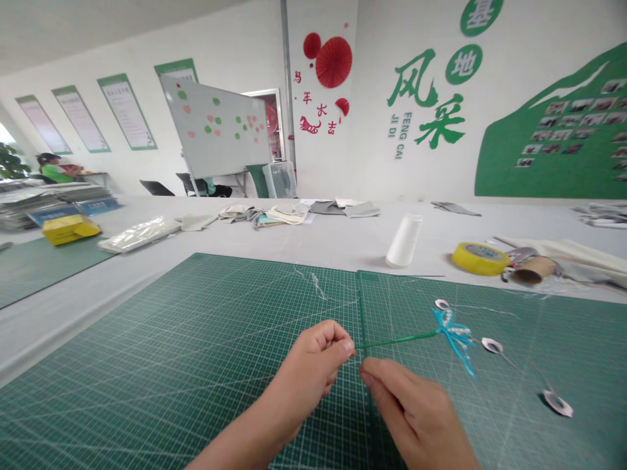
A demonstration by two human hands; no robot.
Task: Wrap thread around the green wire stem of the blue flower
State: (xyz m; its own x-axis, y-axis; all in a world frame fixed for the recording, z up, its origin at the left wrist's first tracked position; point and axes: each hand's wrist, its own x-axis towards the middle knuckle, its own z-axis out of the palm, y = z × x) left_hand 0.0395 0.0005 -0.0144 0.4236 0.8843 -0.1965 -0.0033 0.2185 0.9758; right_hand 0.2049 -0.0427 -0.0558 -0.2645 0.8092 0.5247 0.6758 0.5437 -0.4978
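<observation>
My left hand [317, 356] is closed in a pinch on the end of a thin green stem [399, 339]. The stem reaches right to a bright blue looped flower [455, 334] with whitish, bead-like parts, lying over the green cutting mat [196, 339]. Just below the stem, my right hand [409, 405] has thumb and forefinger pressed together close to my left fingertips. Whatever is between them is too small or hidden to make out. Around the flower lie three pale rings or discs, the nearest being a pinkish-white ring [557, 403], with thin thread running among them.
Loose white thread [318, 287] lies on the mat. Beyond it stand a white thread cone [404, 241], a yellow tape roll [480, 258] and a cardboard tube [535, 269]. Fabric pieces [289, 213] and a yellow box [71, 228] are farther back. A person [56, 170] sits far left.
</observation>
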